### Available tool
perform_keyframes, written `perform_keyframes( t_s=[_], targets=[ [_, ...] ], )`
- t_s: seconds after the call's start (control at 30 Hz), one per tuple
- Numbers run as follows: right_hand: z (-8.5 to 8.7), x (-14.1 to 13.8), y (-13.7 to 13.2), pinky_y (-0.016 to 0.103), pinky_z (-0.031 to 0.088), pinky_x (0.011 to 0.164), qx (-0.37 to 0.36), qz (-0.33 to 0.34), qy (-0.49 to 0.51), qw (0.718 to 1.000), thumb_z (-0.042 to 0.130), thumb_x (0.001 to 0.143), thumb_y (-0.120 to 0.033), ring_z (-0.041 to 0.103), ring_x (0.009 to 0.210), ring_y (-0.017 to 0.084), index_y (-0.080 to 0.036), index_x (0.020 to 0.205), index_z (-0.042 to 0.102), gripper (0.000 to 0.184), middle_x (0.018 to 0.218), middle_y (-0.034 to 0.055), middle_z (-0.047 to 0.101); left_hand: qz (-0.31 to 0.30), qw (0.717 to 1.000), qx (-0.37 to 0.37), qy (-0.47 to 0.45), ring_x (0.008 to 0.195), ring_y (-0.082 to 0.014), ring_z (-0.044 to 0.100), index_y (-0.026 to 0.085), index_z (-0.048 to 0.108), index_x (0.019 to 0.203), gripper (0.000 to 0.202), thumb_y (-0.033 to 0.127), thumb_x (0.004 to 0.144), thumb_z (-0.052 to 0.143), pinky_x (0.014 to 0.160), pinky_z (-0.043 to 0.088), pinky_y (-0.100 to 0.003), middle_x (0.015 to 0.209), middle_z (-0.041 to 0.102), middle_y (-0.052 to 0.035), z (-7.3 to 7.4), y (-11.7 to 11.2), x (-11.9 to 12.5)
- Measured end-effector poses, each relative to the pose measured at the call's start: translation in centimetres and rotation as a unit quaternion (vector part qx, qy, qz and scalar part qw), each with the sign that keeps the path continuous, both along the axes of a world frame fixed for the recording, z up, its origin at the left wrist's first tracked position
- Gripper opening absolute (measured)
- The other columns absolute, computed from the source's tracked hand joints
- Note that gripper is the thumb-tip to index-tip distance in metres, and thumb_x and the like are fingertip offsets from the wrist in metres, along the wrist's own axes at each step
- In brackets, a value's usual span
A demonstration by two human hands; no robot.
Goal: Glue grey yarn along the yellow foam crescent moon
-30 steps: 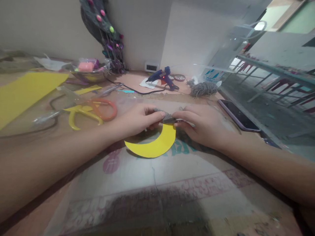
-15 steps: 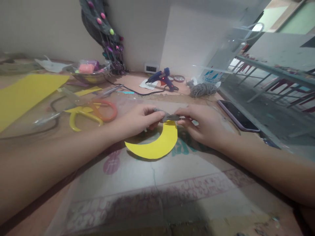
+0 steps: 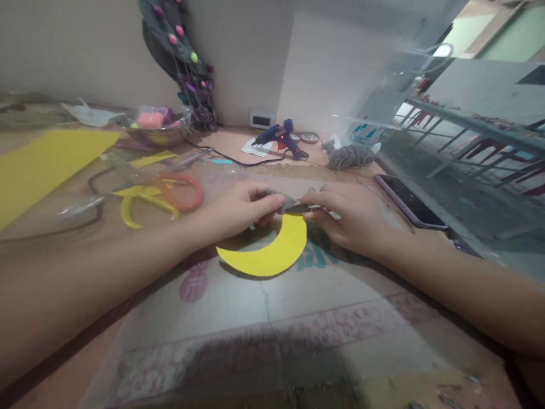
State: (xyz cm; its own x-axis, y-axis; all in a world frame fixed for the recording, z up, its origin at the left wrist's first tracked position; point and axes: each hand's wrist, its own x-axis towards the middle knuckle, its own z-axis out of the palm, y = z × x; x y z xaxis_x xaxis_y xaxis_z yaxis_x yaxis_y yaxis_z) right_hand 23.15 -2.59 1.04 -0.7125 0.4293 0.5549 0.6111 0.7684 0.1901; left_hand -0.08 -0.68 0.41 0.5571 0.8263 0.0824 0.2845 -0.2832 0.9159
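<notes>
A yellow crescent cut-out [image 3: 272, 257] hangs over the plastic-covered work surface, its pointed tip toward the left. Around its upper end sits a grey cloth-like strip [image 3: 293, 205]. My left hand [image 3: 244, 210] is closed, with thumb and fingers pinching the grey-covered end. From the other side, my right hand [image 3: 344, 211] pinches the grey strip close to the yellow edge. Its fingertips partly hide the strip, and the far end of the crescent is hidden behind my left fingers.
Left lie scissors with orange and yellow handles [image 3: 187, 193] and a yellow sheet [image 3: 46, 165]. Behind my hands are a blue glue gun [image 3: 276, 135] with its cord, and grey yarn [image 3: 351, 156]. A phone [image 3: 411, 201] lies right; a bowl [image 3: 157, 135] stands back left.
The grey strip between my fingers has shifted, and a bit of it now stands up beside my right fingertips. My left hand keeps its hold; the crescent has barely moved.
</notes>
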Motion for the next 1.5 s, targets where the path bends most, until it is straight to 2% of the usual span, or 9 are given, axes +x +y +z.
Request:
perform_keyframes(
  t_s=[0.4,0.87,1.1,1.5],
  targets=[
    [-0.07,0.07,0.16,0.029,0.037,0.06,0.035,0.004,-0.016,0.999,0.05,0.098,-0.029,0.055,0.067,0.016,-0.016,0.102,0.066,0.021,0.075,0.0042,0.064,-0.017,1.0,-0.024,-0.002,0.054,-0.0088,0.047,0.018,0.054,0.065,0.03,0.033,0.091,0.05,0.054,0.038,-0.021,0.057,0.052,0.0027,-0.03,0.09,-0.05],
    [-0.1,0.04,0.17,0.029,0.037,0.059,0.044,0.011,-0.004,0.999,0.052,0.097,-0.028,0.054,0.066,0.017,-0.016,0.1,0.067,0.02,0.074,0.0047,0.064,-0.015,1.0,-0.025,-0.001,0.052,-0.0091,0.048,0.017,0.054,0.066,0.03,0.034,0.09,0.051,0.051,0.037,-0.021,0.057,0.052,0.002,-0.16,0.15,-0.1],
    [0.13,-0.09,0.07,0.029,0.034,0.059,0.016,0.001,-0.022,1.0,0.048,0.098,-0.028,0.054,0.066,0.017,-0.015,0.102,0.067,0.023,0.075,0.0054,0.064,-0.022,0.999,-0.027,-0.004,0.053,-0.0085,0.047,0.017,0.056,0.066,0.03,0.033,0.09,0.051,0.052,0.037,-0.02,0.057,0.052,0.0026,-0.17,0.24,-0.11],
    [0.39,0.05,0.08,0.029,0.034,0.059,0.017,0.005,-0.045,0.999,0.047,0.098,-0.025,0.052,0.067,0.017,-0.016,0.105,0.067,0.023,0.075,0.0052,0.062,-0.018,0.999,-0.028,0.007,0.053,-0.009,0.047,0.017,0.054,0.064,0.03,0.033,0.089,0.051,0.052,0.037,-0.02,0.056,0.051,0.0026,-0.07,0.2,-0.05]
  ],
)
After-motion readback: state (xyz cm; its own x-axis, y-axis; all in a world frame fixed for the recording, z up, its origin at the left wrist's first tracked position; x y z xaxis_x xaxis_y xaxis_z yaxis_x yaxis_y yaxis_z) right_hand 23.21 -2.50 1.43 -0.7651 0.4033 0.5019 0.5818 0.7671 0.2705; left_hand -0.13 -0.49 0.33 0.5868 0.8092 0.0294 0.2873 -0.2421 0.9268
